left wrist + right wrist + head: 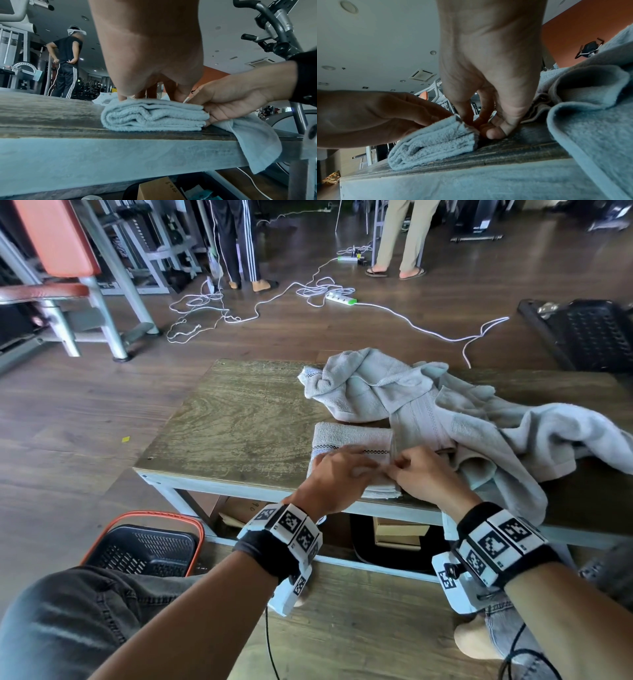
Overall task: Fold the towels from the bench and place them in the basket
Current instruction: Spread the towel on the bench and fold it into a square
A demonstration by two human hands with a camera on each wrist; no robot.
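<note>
A folded grey towel [352,436] [154,117] [433,143] lies near the front edge of the wooden bench [239,422]. My left hand [337,474] [154,60] [368,116] presses on its top with flat fingers. At the towel's right edge my right hand [428,474] [236,100] [491,67] pinches the layers, thumb above and fingers curled below. Loose crumpled towels [376,385] [590,121] are heaped just right of and behind the hands, one [254,142] hanging over the front edge. The black basket with an orange rim [154,512] stands on the floor at lower left.
White cables and power strips [308,292] trail over the floor beyond the bench. A black crate [589,333] sits at far right, a gym machine frame [85,302] at far left. Two people stand at the back. Cardboard boxes [397,535] sit under the bench.
</note>
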